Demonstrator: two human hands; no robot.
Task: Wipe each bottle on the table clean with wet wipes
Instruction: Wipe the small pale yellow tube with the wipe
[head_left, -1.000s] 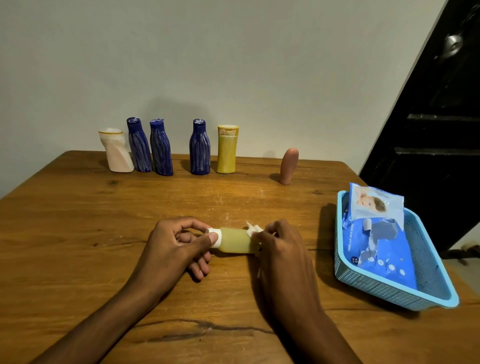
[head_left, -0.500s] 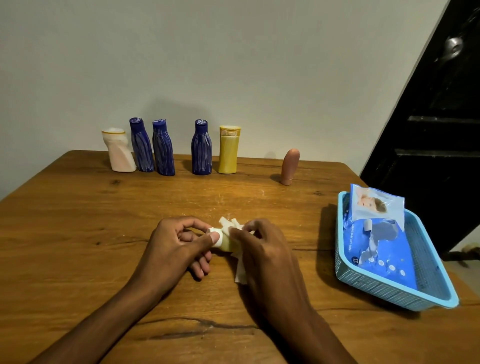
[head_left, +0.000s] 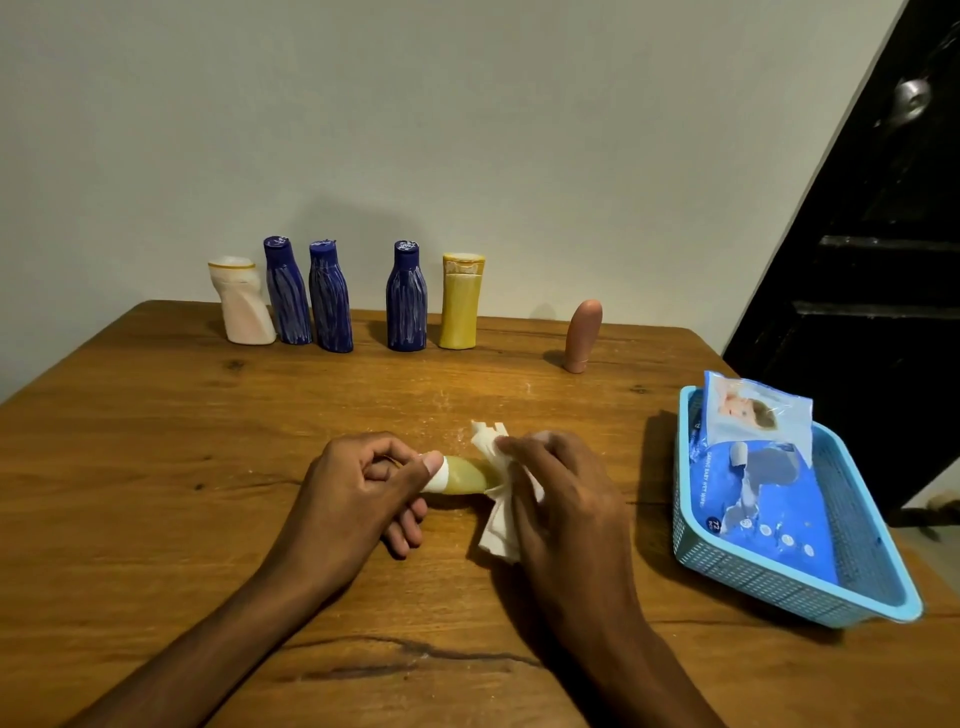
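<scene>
A small pale-green bottle (head_left: 465, 475) with a white cap lies on its side just above the wooden table (head_left: 156, 467). My left hand (head_left: 358, 493) pinches its cap end. My right hand (head_left: 558, 493) grips a white wet wipe (head_left: 498, 499) wrapped round the bottle's other end, hiding that end. Along the back edge stand a cream bottle (head_left: 241, 306), three dark blue bottles (head_left: 285, 293) (head_left: 330, 299) (head_left: 407, 299), a yellow bottle (head_left: 461, 304) and a pink bottle (head_left: 583, 338).
A light blue plastic basket (head_left: 779, 587) sits at the right edge of the table and holds a blue pack of wet wipes (head_left: 758, 483). A grey wall rises behind the bottles. A dark door (head_left: 872, 260) stands at the right.
My right hand slid the wipe left along the bottle to the cap, then back to the right, uncovering the green body again. The left hand kept its hold.
</scene>
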